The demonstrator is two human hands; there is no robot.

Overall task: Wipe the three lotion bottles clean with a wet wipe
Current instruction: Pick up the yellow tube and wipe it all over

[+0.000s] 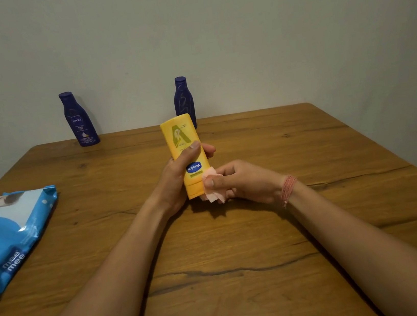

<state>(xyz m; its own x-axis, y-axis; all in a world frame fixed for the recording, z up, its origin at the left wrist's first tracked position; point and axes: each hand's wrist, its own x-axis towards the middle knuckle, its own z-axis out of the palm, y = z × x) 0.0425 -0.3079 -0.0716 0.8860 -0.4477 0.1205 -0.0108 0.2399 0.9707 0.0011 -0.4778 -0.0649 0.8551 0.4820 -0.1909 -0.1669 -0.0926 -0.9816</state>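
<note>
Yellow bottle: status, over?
Left hand grips yellow bottle. Right hand presses wet wipe at cap end. Two blue bottles waiting. Nothing blocking.

My wooden bench [271, 269], grain-streaked and cracked, stands against a plain pale wall [238, 33] in dim light.

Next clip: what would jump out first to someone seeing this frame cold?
The yellow lotion bottle at table centre, gripped upside down in the left hand, while the right hand pinches a pale wet wipe against its cap end. Next, two dark blue bottles standing by the far wall, and a blue wipes pack lying at left.
</note>
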